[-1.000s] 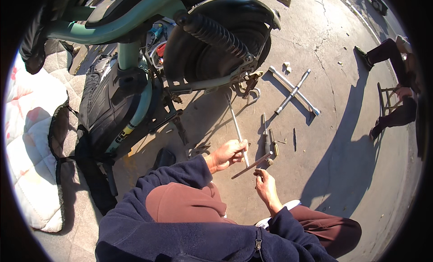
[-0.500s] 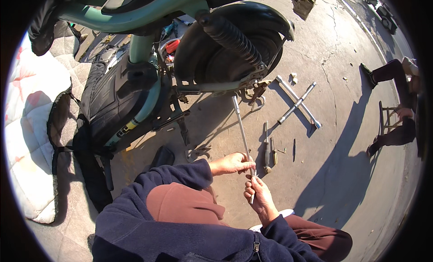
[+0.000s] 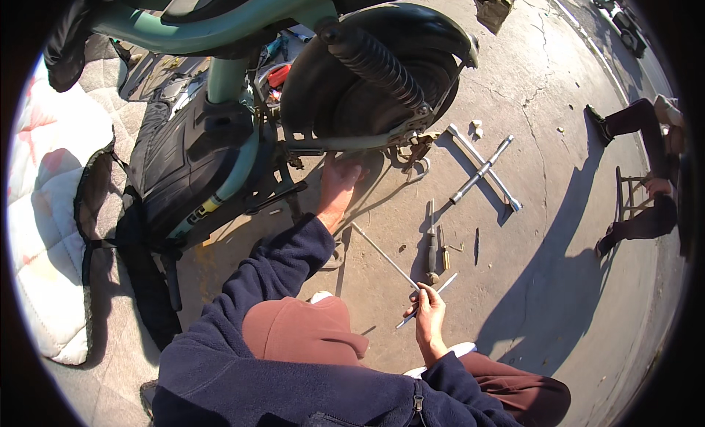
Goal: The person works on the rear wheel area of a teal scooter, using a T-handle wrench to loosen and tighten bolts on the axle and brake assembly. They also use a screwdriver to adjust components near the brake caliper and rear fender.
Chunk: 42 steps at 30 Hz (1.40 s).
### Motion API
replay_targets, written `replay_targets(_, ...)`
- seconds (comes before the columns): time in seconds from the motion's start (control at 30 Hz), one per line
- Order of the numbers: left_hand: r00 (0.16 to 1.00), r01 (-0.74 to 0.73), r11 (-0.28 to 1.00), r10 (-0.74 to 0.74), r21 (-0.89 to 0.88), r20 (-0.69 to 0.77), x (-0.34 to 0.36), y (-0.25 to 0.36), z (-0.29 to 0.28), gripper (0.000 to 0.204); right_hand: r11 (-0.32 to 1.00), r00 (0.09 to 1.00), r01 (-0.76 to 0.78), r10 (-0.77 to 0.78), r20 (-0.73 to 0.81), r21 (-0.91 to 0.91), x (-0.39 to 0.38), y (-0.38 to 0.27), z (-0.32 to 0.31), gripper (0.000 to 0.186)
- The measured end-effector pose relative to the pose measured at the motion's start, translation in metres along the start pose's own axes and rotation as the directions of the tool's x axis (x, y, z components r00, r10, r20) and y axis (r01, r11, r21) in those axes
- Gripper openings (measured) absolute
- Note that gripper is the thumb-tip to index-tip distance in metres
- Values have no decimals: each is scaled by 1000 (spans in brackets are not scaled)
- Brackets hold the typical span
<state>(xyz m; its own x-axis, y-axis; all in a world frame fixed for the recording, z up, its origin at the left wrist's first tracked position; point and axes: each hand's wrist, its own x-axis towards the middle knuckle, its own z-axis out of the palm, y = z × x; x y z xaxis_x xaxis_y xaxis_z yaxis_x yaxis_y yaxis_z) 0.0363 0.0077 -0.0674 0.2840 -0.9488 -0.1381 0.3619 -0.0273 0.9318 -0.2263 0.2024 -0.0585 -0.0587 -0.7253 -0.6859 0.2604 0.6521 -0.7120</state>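
Observation:
My right hand (image 3: 427, 309) is closed around the near end of a long thin metal rod (image 3: 383, 255), which slants up and to the left over the concrete. My left hand (image 3: 339, 186) is stretched forward with its fingers under the rear wheel (image 3: 382, 89) of a green scooter, beside the swing arm (image 3: 345, 142). Whether it grips anything there is hidden in shadow. A black coil shock absorber (image 3: 374, 60) runs across the wheel.
A cross-shaped wheel wrench (image 3: 483, 168) lies on the concrete to the right, with a screwdriver (image 3: 432, 245) and small parts near it. A loose black tyre (image 3: 183, 163) lies left. A white quilted cover (image 3: 44, 229) is far left. Another person (image 3: 646, 177) sits at right.
My left hand has let go of the rod and reached forward under the wheel. My right hand now holds the rod alone, lowered toward the ground.

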Motion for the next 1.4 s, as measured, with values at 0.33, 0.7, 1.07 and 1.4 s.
replay_targets(0.33, 997, 56, 998, -57, 24, 43, 19, 11, -2, 51, 413, 685, 670, -664, 300, -617, -6, -42, 29, 54)
replay_targets(0.7, 975, 153, 985, -164, 82, 148, 16, 11, -15, 66, 855, 793, -483, 334, 509, 191, 0, -46, 24, 32)
replay_targets(1.07, 948, 267, 963, -258, -25, 188, 5, 27, -1, 68, 910, 880, -212, 19, 475, 357, -11, -61, 21, 29)
replay_targets(1.4, 944, 264, 961, -238, -88, 229, 5, 30, -1, 66, 885, 859, -279, 56, 510, 374, -7, -60, 31, 28)
